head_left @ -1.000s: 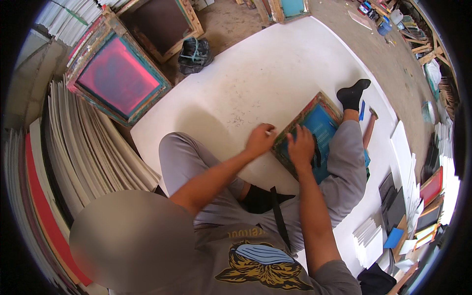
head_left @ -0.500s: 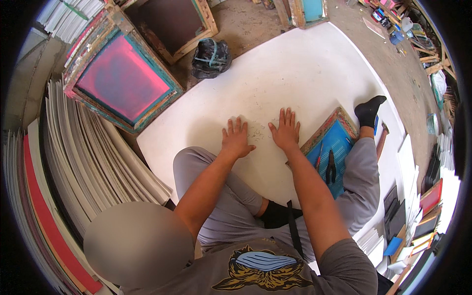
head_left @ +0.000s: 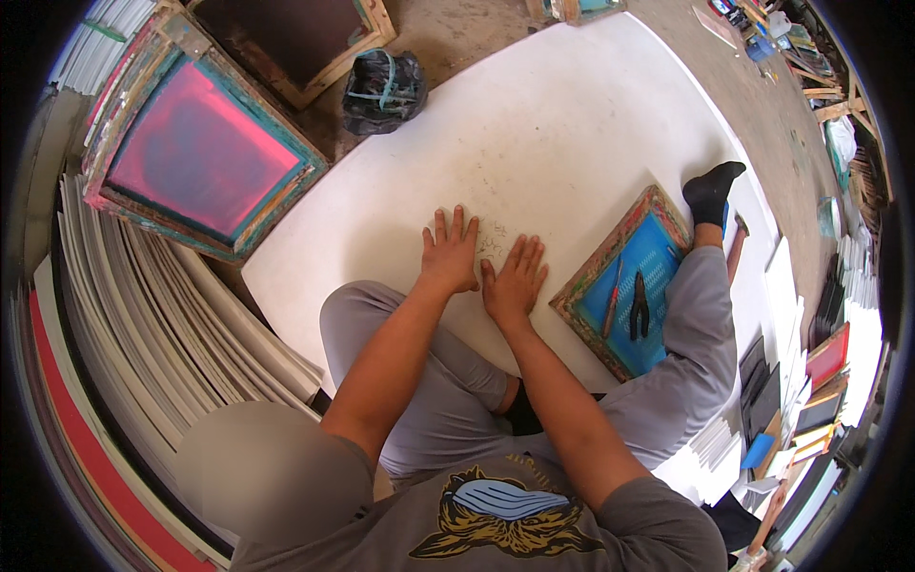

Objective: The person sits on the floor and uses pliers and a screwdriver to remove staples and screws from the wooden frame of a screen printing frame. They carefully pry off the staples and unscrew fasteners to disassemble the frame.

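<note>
My left hand (head_left: 450, 253) lies palm down on a large white board (head_left: 572, 114), its fingers stretched and holding nothing. Close beside it, my right hand (head_left: 515, 278) is also flat on the board, fingers extended. Small thin dark bits (head_left: 493, 234) are gathered on the surface just ahead of and between the two hands; they are too small to name. Right of my right hand is a worn wooden frame (head_left: 658, 205) with blue mesh. Black pliers (head_left: 640, 310) and a slim tool with a reddish handle (head_left: 610, 313) rest on that mesh.
My bent legs flank the board's near part. A hammer (head_left: 738, 250) lies by my right foot. A black plastic bag (head_left: 385, 92) sits at the far left edge, near a pink-meshed frame (head_left: 205, 153). Stacked sheets (head_left: 181, 305) stand at left.
My right hand has slid left, toward my left hand and the small bits. My left hand stays flat in nearly the same place. The whole view has shifted slightly.
</note>
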Action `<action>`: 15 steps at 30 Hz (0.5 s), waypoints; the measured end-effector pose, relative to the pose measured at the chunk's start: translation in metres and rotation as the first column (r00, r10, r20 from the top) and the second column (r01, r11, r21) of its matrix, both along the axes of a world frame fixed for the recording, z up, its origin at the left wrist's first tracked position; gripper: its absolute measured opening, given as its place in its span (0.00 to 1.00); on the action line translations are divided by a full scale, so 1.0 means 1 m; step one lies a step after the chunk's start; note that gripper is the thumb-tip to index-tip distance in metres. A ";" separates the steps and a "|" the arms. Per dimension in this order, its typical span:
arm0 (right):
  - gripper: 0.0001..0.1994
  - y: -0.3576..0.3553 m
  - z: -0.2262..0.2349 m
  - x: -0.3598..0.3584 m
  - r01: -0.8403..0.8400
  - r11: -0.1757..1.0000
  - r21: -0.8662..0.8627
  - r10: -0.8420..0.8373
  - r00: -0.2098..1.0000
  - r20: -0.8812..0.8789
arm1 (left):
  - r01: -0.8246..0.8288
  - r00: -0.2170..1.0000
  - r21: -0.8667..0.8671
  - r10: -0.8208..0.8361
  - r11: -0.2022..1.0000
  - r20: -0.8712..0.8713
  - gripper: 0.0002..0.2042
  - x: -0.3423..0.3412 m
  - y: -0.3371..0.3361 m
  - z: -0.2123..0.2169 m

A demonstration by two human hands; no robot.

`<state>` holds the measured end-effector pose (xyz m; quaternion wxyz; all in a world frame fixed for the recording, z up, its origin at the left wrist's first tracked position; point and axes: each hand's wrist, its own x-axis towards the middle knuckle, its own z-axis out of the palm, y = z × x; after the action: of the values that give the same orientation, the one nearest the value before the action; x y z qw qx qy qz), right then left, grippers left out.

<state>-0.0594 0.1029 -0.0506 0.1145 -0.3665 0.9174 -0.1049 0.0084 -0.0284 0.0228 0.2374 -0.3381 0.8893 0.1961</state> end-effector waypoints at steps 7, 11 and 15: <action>0.39 0.005 0.024 -0.004 -0.357 0.934 0.010 0.357 0.934 0.036 | 0.023 0.999 0.051 -0.025 0.998 0.035 0.50 0.014 -0.020 0.013; 0.38 0.030 0.027 0.003 -0.712 0.699 0.068 0.711 0.702 0.041 | -0.052 0.998 0.091 0.054 0.994 -0.020 0.43 0.014 -0.023 0.011; 0.37 0.012 0.021 -0.005 -0.699 0.715 0.011 0.698 0.716 0.010 | -0.102 0.991 0.099 0.109 0.990 -0.075 0.41 0.013 -0.025 0.002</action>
<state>-0.0642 0.1146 -0.0296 0.1507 -0.6843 0.7118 -0.0484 0.0216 -0.0533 0.0250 0.2064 -0.3648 0.8687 0.2639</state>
